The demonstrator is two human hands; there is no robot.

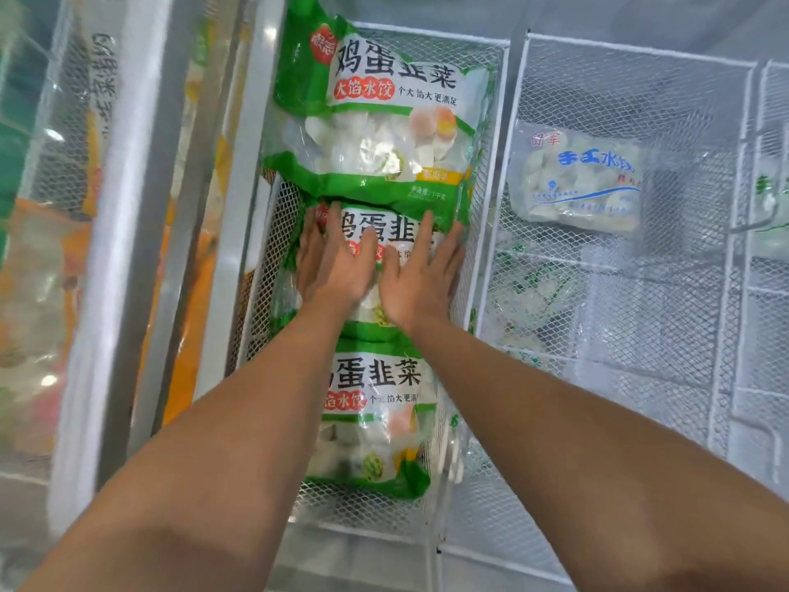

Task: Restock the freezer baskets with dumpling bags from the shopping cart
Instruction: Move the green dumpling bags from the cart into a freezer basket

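Observation:
Three green and white dumpling bags lie in a row in a white wire freezer basket (273,232). The far bag (380,117) overlaps the top of the middle bag (384,232). The near bag (375,416) lies closest to me. My left hand (335,258) and my right hand (420,275) both press flat on the middle bag, fingers straight, side by side. The shopping cart is not in view.
To the right, a second wire basket (632,66) holds a pale bag with blue lettering (580,181) and more frosted bags lower down. A white freezer frame (132,207) runs along the left, with orange packs behind glass beyond it.

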